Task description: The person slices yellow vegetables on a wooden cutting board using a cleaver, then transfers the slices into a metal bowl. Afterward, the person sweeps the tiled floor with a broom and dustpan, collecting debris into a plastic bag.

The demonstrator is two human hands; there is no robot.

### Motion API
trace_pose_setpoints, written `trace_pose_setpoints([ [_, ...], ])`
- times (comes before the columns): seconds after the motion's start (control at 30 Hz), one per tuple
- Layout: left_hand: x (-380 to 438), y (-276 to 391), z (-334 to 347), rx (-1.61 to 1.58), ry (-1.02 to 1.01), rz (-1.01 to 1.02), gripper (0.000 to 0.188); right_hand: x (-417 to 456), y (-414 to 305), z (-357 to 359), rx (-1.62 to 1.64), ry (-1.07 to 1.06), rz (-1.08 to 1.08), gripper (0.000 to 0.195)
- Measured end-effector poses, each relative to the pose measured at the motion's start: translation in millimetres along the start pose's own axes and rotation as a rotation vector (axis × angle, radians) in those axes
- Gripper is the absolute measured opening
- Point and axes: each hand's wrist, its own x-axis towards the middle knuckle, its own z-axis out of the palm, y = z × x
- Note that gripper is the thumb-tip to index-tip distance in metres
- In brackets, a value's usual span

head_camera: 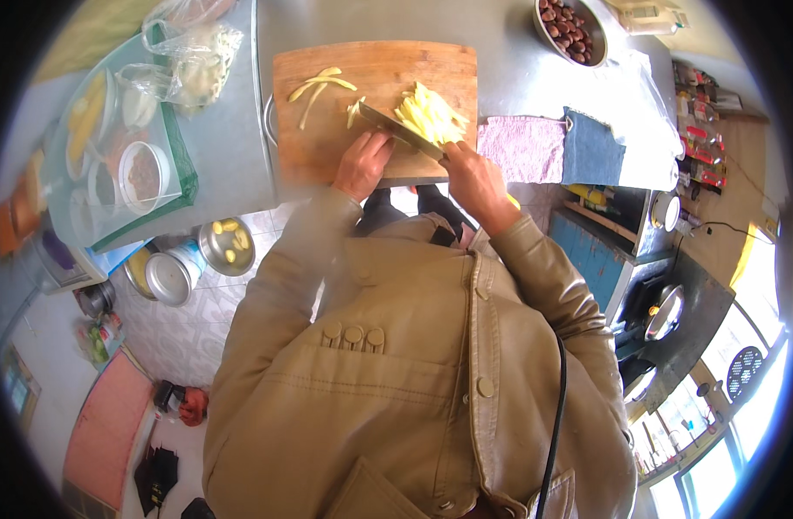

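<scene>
A wooden cutting board [331,152] lies in front of me on a metal-topped counter. My right hand [477,178] grips the handle of a kitchen knife [403,132], whose broad blade slants up and left across the board. My left hand [366,165] is at the board's near edge with its fingers bent close to the blade; whether they hold anything is hidden. A few cut pieces [354,111] lie by the blade's tip. Beyond the knife, to the right, is a heap of pale yellow vegetable strips [430,115]. Longer loose strips [322,81] lie at the board's upper left.
A bowl of chestnuts [568,32] stands at the upper right. Pink [521,149] and blue cloths [592,148] lie right of the board. Plastic bags [205,65] and a mesh-edged cover [182,175] over dishes are at left. A metal bowl [228,246] with peeled yellow pieces sits below the counter.
</scene>
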Motion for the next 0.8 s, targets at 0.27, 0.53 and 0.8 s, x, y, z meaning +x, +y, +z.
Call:
trace_pose_setpoints([
  [0.27, -1.3, -1.7, -0.6, 0.034, 0.000, 0.025, 0.025, -1.7, 3.7, -3.8, 0.053, 0.006, -0.022, 0.010],
  [0.53, 9.4, -35.9, -18.7, 0.021, 0.222, -0.096, 0.022, -0.4, 8.9, -0.8, 0.095, 0.016, 0.042, 0.012],
  [0.8, 52.9, -96.2, -40.1, 0.337, 0.175, -0.218, 0.026, -6.8, 15.5, -6.1, 0.103, -0.100, 0.045, 0.027],
])
